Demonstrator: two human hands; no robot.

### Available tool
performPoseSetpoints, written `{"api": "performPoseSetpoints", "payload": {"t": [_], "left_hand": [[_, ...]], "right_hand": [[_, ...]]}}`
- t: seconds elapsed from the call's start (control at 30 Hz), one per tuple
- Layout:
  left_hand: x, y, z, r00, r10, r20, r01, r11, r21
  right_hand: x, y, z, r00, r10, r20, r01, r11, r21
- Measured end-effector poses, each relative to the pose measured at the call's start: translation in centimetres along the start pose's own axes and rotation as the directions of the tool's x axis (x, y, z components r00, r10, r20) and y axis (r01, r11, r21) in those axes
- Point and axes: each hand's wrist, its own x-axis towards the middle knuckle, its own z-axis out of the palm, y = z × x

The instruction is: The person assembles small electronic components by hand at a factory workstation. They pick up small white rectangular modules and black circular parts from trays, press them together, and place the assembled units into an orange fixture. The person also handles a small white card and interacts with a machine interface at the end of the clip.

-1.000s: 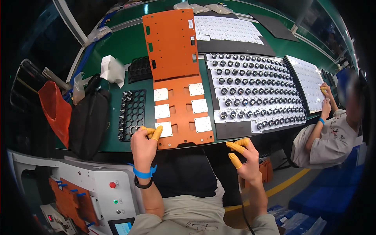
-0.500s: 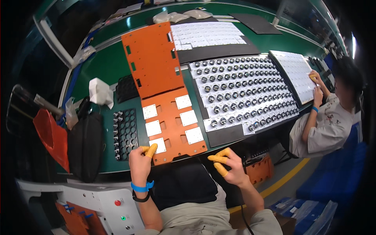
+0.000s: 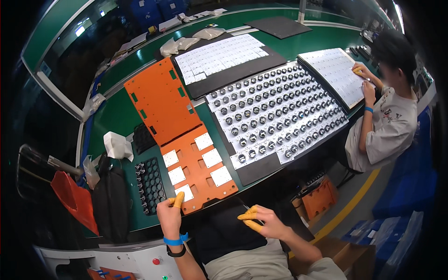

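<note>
The orange fixture plate lies on the bench with its hinged orange lid folded back. Several white square boards sit in its two columns. My left hand, with yellow finger cots, is at the nearest left board; its fingers are pressed together over the board's lower edge, and what they pinch, if anything, is hidden. Off the bench's front edge, my right hand, also in yellow cots, is closed around a thin rod-like tool whose kind is too small to tell.
A black tray with small metallic parts stands left of the fixture. To the right, white panels carry rows of round black parts. A co-worker handles a white panel at far right. White sheets lie behind.
The view has turned, so the bench appears tilted and shifted left. My left hand stays at the same board. My right hand's fingers have drawn closer together, and the thin tool now shows.
</note>
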Motion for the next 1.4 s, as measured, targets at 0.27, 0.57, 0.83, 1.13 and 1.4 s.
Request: {"api": "performPoseSetpoints", "payload": {"t": [0.27,0.57,0.83,1.13,1.4], "left_hand": [[-0.8,1.6,0.3,0.994,-0.048,-0.095,0.06,0.991,0.121],[-2.1,1.0,0.0,0.996,-0.048,-0.077,0.047,0.999,-0.021],[-4.9,-0.7,1.9,0.965,0.222,-0.138,-0.234,0.969,-0.075],[-5.6,-0.1,0.2,0.941,0.275,-0.199,-0.274,0.961,0.034],[-5.5,-1.7,1.3,0.913,0.299,-0.278,-0.318,0.948,-0.027]], "right_hand": [[-2.1,0.5,-2.7,0.99,0.136,0.026,-0.138,0.985,0.107],[12.1,-7.1,-4.2,0.954,0.0,0.3,-0.079,0.965,0.251],[36.4,1.1,-0.5,0.831,-0.09,-0.549,-0.027,0.979,-0.202],[39.1,-7.9,-1.1,0.975,0.073,-0.21,-0.047,0.991,0.126],[25.5,-9.3,-3.2,0.847,-0.515,0.133,0.526,0.774,-0.352]]}}
